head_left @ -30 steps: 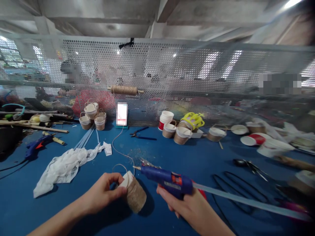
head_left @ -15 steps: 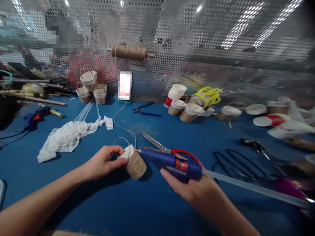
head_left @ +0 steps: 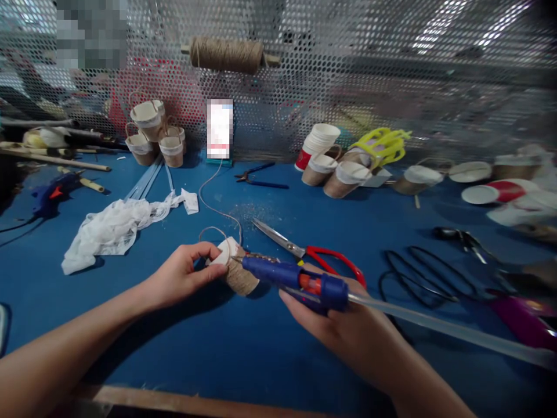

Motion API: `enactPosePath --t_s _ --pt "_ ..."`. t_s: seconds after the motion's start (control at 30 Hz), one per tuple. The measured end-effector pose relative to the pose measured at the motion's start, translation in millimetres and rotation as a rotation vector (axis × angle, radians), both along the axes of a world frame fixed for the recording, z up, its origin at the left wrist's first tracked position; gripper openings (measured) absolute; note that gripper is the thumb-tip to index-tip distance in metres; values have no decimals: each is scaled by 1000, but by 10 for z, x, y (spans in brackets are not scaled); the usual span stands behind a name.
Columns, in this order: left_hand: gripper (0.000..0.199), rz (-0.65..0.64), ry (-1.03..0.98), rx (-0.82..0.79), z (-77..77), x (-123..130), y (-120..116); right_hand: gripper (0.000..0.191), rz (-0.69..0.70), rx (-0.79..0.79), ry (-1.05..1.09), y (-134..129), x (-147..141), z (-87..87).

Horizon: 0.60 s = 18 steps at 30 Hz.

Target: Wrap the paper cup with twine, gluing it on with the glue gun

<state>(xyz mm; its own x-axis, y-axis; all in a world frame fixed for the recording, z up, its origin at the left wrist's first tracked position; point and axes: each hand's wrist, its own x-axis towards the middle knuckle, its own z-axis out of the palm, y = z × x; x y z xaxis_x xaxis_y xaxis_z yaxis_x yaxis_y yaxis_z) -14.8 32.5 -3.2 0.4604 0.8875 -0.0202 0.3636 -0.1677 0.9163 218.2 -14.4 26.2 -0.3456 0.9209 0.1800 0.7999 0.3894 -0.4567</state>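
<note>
A small paper cup (head_left: 244,277), wrapped in brown twine with a white rim and a thin handle loop, lies tilted on the blue table. My left hand (head_left: 191,270) pinches its white rim between thumb and fingers. In my right hand (head_left: 331,313) is a blue glue gun (head_left: 282,271), its nozzle pointing left and meeting the cup near the border of twine and white rim. A long clear glue stick (head_left: 426,320) sticks out of the gun's back end. Just behind the gun lie scissors (head_left: 281,239) with red handles, partly covered by the right hand.
White lace fabric (head_left: 117,226) lies at left, near a second glue gun (head_left: 54,194). Pliers (head_left: 263,177), a phone (head_left: 220,129) and several twine-wrapped cups (head_left: 172,152) stand toward the mesh panel. A black cord (head_left: 429,278) coils at right. A twine spool (head_left: 226,55) hangs behind.
The view has tipped downward, so the table's front edge now shows. The glue gun's nozzle has shifted slightly left along the cup. My left hand keeps its pinch on the rim.
</note>
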Motion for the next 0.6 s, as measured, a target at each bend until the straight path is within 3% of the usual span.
enactPosePath --t_s 0.23,0.43,0.6 --pt "19 22 7 0 -9 8 -3 11 -32 41 2 17 -19 34" --pt "18 9 -15 -11 -24 6 -1 22 100 52 25 6 83 13" --pt "21 9 -61 -27 -39 31 -10 16 -70 41 124 7 20 -74"
